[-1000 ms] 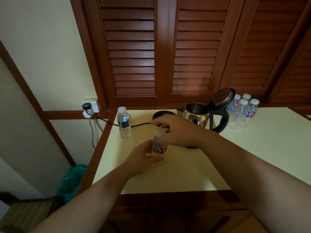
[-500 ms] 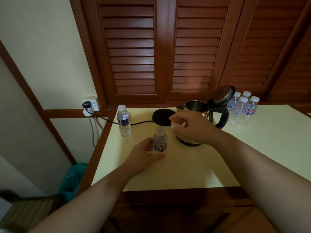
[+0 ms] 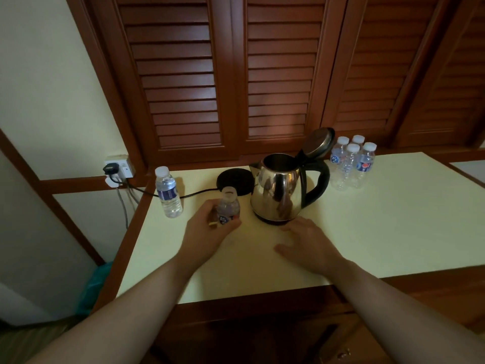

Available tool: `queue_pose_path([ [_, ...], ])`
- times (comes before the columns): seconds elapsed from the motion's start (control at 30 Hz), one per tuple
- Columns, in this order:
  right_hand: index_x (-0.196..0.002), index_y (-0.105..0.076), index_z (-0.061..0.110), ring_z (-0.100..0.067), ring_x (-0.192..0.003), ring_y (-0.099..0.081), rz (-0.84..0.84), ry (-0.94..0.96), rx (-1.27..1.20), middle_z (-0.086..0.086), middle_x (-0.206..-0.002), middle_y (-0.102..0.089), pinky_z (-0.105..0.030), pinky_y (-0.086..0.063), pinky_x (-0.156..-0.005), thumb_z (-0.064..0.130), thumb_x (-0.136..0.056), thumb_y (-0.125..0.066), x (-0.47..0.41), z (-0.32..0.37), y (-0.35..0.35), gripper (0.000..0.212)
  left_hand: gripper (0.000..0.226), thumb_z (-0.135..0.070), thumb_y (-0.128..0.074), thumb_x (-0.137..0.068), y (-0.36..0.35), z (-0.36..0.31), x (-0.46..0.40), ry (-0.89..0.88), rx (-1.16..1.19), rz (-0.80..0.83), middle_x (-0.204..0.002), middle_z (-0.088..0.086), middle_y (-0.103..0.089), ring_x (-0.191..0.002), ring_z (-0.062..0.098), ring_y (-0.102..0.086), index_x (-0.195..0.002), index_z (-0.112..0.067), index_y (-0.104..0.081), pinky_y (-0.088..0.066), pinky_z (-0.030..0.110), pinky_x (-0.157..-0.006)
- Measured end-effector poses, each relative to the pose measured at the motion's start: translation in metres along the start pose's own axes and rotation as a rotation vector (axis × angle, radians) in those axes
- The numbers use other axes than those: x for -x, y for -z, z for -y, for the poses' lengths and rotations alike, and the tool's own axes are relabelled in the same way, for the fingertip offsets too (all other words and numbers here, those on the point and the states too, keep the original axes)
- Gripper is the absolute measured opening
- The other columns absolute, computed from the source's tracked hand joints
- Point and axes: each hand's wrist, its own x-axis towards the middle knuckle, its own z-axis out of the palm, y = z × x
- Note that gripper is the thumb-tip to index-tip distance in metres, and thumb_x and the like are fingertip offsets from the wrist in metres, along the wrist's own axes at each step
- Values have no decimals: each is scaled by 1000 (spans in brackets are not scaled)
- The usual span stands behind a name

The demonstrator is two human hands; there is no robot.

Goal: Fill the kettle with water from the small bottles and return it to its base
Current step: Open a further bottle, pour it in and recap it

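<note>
Head view: your left hand (image 3: 207,232) grips the uncapped bottle (image 3: 228,208) upright on the surface (image 3: 393,219), ready for pouring. Your right hand (image 3: 309,243) rests flat, fingers relaxed, before the open-lidded kettle (image 3: 278,190), which stands off its base (image 3: 233,179).

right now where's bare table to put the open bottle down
Free: the wide stretch right of the kettle, in front of the four capped bottles; also the front strip nearest you. Crowded: between the lone bottle, base and kettle.
</note>
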Motion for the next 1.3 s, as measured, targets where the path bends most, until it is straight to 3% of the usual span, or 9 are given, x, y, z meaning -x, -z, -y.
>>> queue_pose_path([
  [0.1, -139, -59, 32, -18, -133, -45, -33, -55, 162, 8, -144, -54, -38, -40, -109, 86, -75, -49, 4, -19, 11, 84, 44, -39, -85, -82, 3, -15, -21, -35, -16, -9, -111, -15, -71, -98, -2, -67, -119, -38, -62, -53, 16, -80],
  [0.17, -152, -44, 36, -21, -149, -29, 14, -118, 231, 5, -162, -36, -43, -27, -120, 92, -76, -45, 7, -29, 15, 94, 42, -39, -85, -81, 7, -27, -38, -56, -38, -14, -108, -15, -72, -96, 0, -68, -117, -37, -62, -55, 23, -80],
  [0.27, -159, -33, 36, -20, -155, -16, 49, -148, 220, 3, -170, -21, -41, -13, -125, 95, -76, -36, 11, -35, 14, 102, 38, -36, -87, -80, 11, -44, -63, -113, -94, -9, -101, -10, -73, -91, 6, -70, -110, -32, -64, -56, 32, -77],
  [0.37, -158, -34, 37, -20, -155, -17, 36, -139, 217, 4, -170, -21, -40, -13, -124, 94, -78, -34, 10, -36, 16, 99, 45, -34, -89, -78, 14, -61, -82, -214, -200, 1, -98, -17, -70, -85, -4, -65, -115, -27, -65, -49, 19, -73],
  [0.47, -159, -34, 37, -19, -155, -16, 40, -135, 217, 5, -170, -21, -40, -13, -125, 91, -81, -37, 9, -37, 18, 95, 55, -38, -89, -77, 19, -74, -101, -274, -350, 50, -104, -14, -69, -88, -1, -63, -124, -27, -66, -42, 7, -72],
  [0.57, -159, -33, 37, -18, -155, -15, 41, -136, 198, 6, -171, -19, -39, -11, -125, 88, -84, -40, 10, -36, 19, 91, 64, -44, -86, -79, 20, -85, -116, -326, -494, 125, -118, -6, -65, -107, 14, -58, -136, -30, -62, -46, 26, -91],
  [0.63, -159, -33, 38, -18, -156, -15, 44, -138, 188, 7, -171, -19, -39, -11, -125, 87, -85, -41, 11, -37, 20, 89, 66, -44, -85, -80, 19, -91, -122, -338, -540, 181, -112, -5, -60, -109, 20, -56, -140, -33, -60, -45, 38, -98],
  [0.9, -158, -35, 37, -18, -155, -17, 33, -118, 170, 8, -170, -21, -40, -13, -125, 85, -87, -40, 10, -44, 18, 87, 71, -46, -85, -80, 25, -103, -147, -361, -725, 271, -99, -1, -46, -97, 22, -52, -144, -37, -56, -38, 32, -84],
  [1.3, -157, -38, 37, -16, -154, -17, 9, -117, 158, 9, -169, -23, -40, -14, -124, 84, -87, -41, 8, -46, 16, 84, 75, -56, -81, -79, 42, -123, -155, -394, -852, 312, -100, -2, -42, -97, 21, -51, -147, -41, -51, -44, 35, -83],
])
